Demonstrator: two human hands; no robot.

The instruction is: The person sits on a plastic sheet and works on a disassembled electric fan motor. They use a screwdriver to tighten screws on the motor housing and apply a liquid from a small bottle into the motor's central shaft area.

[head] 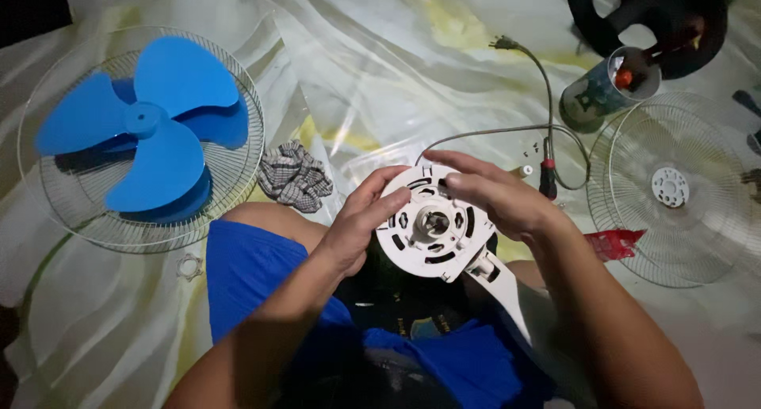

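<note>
A round white fan motor housing with a metal shaft at its middle rests in my lap, face up. My left hand grips its left rim, fingers curled over the edge. My right hand lies across its upper right rim, fingers reaching left over the top. A white neck piece extends from the housing toward my lower right. A grey power cord runs from behind the housing up to a plug.
A blue three-blade fan blade lies in a wire grille at left. Another wire grille lies at right. A checked cloth, a cup with tools, a black round base, a red packet and a small nut ring sit on the sheet.
</note>
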